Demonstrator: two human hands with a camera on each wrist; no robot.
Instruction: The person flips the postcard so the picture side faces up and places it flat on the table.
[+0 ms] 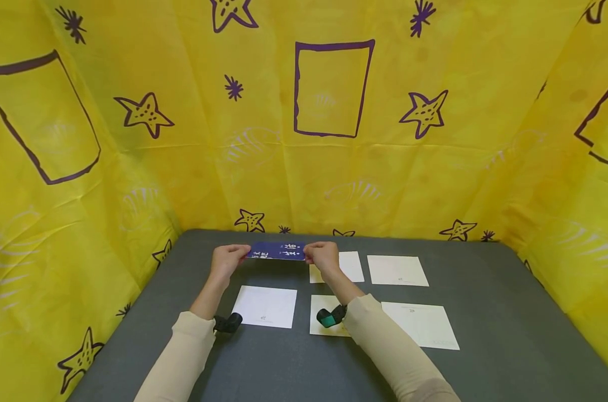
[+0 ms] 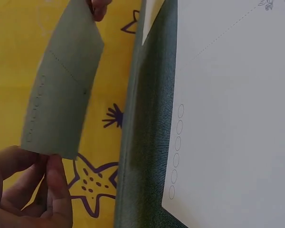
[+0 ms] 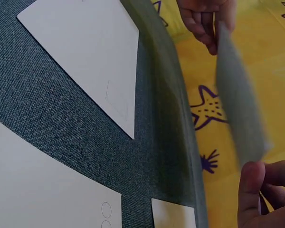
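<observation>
Between both hands, raised over the back of the table, is a postcard with a dark blue side and white characters facing the head camera. My left hand pinches its left end between thumb and fingers. At the opposite end, my right hand grips the edge the same way. The left wrist view shows the reverse of this postcard, pale, with a row of small ovals and a dotted line. Slightly blurred, the postcard appears nearly edge-on in the right wrist view.
Several postcards lie pale side up on the dark grey table: one at left, others at right and front right. My right forearm covers parts of some. Yellow patterned cloth walls the table's back and sides.
</observation>
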